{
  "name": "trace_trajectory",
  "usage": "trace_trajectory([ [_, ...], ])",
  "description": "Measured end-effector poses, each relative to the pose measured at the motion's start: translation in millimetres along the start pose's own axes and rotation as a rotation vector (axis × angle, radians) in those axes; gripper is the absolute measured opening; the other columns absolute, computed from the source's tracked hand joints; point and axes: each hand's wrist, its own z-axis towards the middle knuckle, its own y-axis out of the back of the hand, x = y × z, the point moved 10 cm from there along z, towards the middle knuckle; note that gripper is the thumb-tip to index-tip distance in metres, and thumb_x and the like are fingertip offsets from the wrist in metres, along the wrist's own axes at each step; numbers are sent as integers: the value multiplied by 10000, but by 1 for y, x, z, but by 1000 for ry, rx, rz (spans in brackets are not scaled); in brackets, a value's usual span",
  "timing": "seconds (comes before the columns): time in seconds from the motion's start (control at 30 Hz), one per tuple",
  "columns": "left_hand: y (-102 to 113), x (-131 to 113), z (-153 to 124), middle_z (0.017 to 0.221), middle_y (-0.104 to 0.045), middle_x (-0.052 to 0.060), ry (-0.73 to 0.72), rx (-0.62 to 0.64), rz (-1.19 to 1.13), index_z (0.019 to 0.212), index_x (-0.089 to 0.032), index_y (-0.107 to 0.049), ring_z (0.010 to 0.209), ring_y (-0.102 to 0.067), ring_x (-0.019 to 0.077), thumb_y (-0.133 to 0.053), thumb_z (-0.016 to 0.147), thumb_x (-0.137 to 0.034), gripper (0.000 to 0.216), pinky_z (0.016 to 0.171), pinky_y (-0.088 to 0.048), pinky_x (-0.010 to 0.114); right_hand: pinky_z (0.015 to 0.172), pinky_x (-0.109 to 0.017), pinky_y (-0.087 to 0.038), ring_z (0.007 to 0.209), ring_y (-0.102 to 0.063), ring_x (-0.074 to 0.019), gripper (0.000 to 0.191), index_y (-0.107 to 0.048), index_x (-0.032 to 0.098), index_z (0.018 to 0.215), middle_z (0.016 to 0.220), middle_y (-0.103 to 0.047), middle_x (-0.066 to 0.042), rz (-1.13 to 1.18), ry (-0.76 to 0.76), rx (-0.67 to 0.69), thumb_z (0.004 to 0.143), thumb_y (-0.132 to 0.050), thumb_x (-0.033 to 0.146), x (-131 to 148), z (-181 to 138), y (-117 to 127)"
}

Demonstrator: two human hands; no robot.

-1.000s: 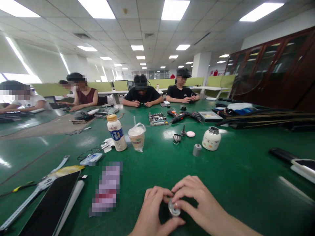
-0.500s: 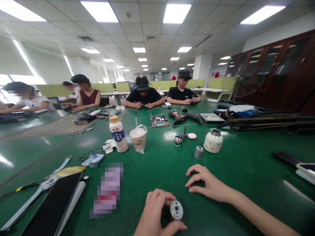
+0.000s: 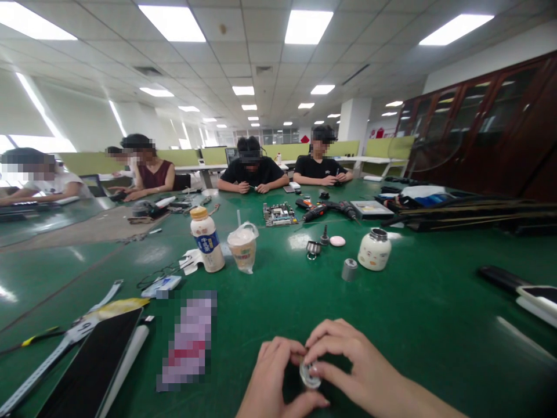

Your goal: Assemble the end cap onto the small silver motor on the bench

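In the head view, a small round metal cylinder (image 3: 310, 380) with a flat end stands low in front of me at the bottom centre. Around its left side and front curl the fingers and thumb of my left hand (image 3: 276, 371). My right hand (image 3: 354, 363) pinches at the cylinder's top, its thumb and fingertips closed there and covering part of the end face. Whether anything tiny sits between those fingertips is hidden. Farther forward, a similar grey cylinder (image 3: 349, 270) stands upright beside a cream jar (image 3: 375, 249) with an open metal neck.
A metal cap (image 3: 313, 248), a dark stemmed part (image 3: 324, 235) and a pink disc (image 3: 337, 241) lie ahead. Left are a drink bottle (image 3: 208, 244), a bagged cup (image 3: 242, 249) and a tablet (image 3: 93, 360). A circuit board (image 3: 279, 214) and power drills (image 3: 326, 210) lie farther off; people sit opposite.
My right hand has moved left and down from beside the left hand onto the cylinder's top, its fingers closing there. My left hand stays around the cylinder. The view has shifted slightly.
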Motion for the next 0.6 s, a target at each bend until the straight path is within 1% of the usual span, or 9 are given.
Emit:
trace_trajectory([
  [0.1,0,0,1,899,-674,31,-1,-4,-1,990,-212,-619,822,-624,206,-821,678,-441,436,731,-492,300,836,-358,-423,931,-619,-201,94,-743,304,912,986,-698,-8,9,-11,-4,888,-653,316,-3,-1,0],
  [0.2,0,1,1,898,-677,31,-1,-1,3,1000,-210,-617,821,-628,208,-821,679,-436,442,730,-491,302,841,-359,-417,926,-622,-200,78,-711,263,869,975,-694,-14,30,13,-38,876,-659,320,-7,-2,2],
  [0.27,-1,1,1,898,-678,36,-5,5,2,1010,-209,-614,820,-629,210,-814,683,-451,454,729,-489,305,842,-363,-414,906,-622,-199,139,-656,220,784,944,-686,-23,43,37,-84,874,-652,327,-11,-4,3],
  [0.33,-1,1,1,898,-678,43,-10,10,-1,1013,-207,-611,821,-629,213,-806,689,-467,459,733,-487,307,834,-361,-423,891,-616,-199,179,-605,206,772,923,-669,-33,81,54,-128,889,-615,340,-16,-7,2],
  [0.4,-1,1,0,904,-675,48,-9,13,-7,1014,-208,-605,830,-627,216,-798,700,-461,447,745,-487,311,827,-355,-443,905,-604,-206,140,-589,212,887,946,-648,-46,137,57,-134,891,-591,351,-23,-9,-2],
  [0.43,-2,1,0,907,-673,48,-8,15,-13,1015,-209,-600,832,-625,215,-790,711,-446,429,750,-487,312,833,-355,-451,924,-598,-213,173,-576,215,967,975,-638,-53,164,59,-115,876,-602,360,-25,-10,-6],
  [0.5,-1,3,-1,914,-668,46,-4,-2,-32,1019,-211,-591,831,-618,212,-772,733,-396,386,756,-487,313,854,-355,-460,965,-584,-225,308,-539,217,1076,1034,-620,-64,195,59,-56,835,-646,377,-28,-11,-14],
  [0.6,-1,6,-2,914,-659,38,10,-31,-59,1024,-214,-580,823,-609,206,-753,730,-317,356,754,-486,312,882,-365,-454,995,-571,-237,393,-523,217,1110,1068,-604,-69,193,44,2,801,-688,396,-29,-12,-21],
])
